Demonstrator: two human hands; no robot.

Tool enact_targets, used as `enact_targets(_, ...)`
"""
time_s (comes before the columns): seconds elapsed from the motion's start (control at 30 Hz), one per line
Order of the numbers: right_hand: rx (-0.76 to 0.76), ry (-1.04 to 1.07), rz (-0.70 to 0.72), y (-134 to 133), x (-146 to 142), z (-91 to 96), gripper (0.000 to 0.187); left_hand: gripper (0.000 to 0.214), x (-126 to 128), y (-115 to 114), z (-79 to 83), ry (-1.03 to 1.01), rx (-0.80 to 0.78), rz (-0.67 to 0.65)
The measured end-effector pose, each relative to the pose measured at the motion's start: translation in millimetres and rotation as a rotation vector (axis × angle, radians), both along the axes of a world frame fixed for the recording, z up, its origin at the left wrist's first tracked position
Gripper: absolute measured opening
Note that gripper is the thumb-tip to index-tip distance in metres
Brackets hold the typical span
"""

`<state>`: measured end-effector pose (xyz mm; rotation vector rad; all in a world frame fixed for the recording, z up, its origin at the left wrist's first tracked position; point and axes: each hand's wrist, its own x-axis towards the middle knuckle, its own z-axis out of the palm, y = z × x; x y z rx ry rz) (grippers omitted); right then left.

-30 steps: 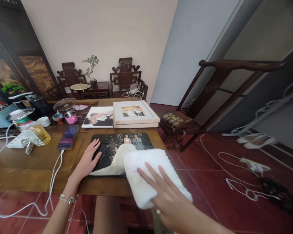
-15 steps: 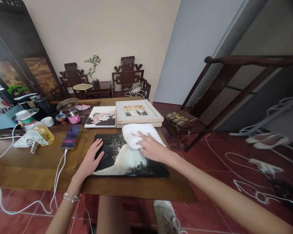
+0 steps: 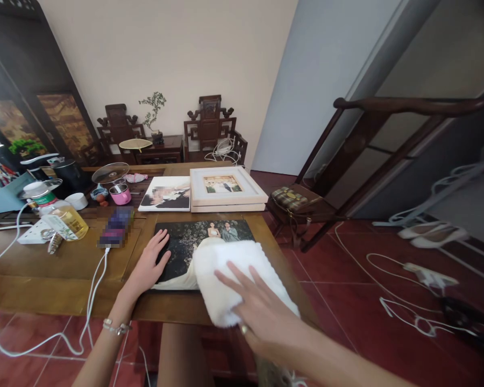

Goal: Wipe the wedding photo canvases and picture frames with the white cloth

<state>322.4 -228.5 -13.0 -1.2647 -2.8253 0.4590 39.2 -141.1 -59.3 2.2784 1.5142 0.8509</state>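
Note:
A glossy dark photo panel [image 3: 179,244], showing a couple and a long pale dress, lies flat on the wooden table [image 3: 173,309]. My left hand [image 3: 150,263] rests on its left edge with fingers stretched out. Under my right hand [image 3: 258,303] is a fluffy white cloth [image 3: 221,269], which covers the panel's right and near part and overhangs the table's front edge. The fingers of that hand are spread over the cloth; its thumb side is partly hidden.
Behind the panel are a framed photo [image 3: 229,188] on another frame and a smaller print [image 3: 165,193]. Leftward stand a charging phone [image 3: 116,228], an oil-coloured bottle [image 3: 68,217], a pink cup [image 3: 120,194] and a white cable [image 3: 91,301]. A chair with a plaid bag [image 3: 292,198] is at right.
My right hand has drawn the white cloth toward me and slightly right, uncovering the couple at the panel's top. My left hand stays in place.

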Motion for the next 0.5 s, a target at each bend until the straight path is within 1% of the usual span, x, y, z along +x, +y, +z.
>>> enact_targets(0.1, 0.101, -0.005, -0.043, 47, -8, 5.7, 0.042, 0.046, -1, 0, -1.0, -0.006, -0.004, -0.005)
enact_targets(0.2, 0.155, -0.044, -0.069, 96, -16, 7.6, 0.046, 0.046, -2, 0, -2.6, -0.016, -0.01, -0.015)
enact_targets(0.27, 0.164, -0.06, -0.08, 119, -20, 7.3, 0.048, 0.046, -2, 1, -3.1, -0.019, -0.015, -0.016)
enact_targets(0.3, 0.168, -0.062, -0.087, 126, -22, 7.1, 0.048, 0.046, -2, 1, -3.0, -0.02, -0.015, -0.014)
enact_targets(0.33, 0.171, -0.061, -0.095, 128, -23, 6.8, 0.049, 0.046, -2, 1, -2.9, -0.022, -0.016, -0.012)
enact_targets(0.4, 0.174, -0.065, -0.111, 121, -25, 6.8, 0.048, 0.045, -2, 1, -2.7, -0.029, -0.015, -0.007)
enact_targets(0.43, 0.171, -0.072, -0.117, 112, -26, 6.8, 0.048, 0.045, -2, 1, -2.7, -0.031, -0.014, -0.006)
enact_targets(0.5, 0.162, -0.085, -0.119, 86, -28, 6.3, 0.045, 0.046, -3, 2, -3.0, -0.031, -0.01, -0.004)
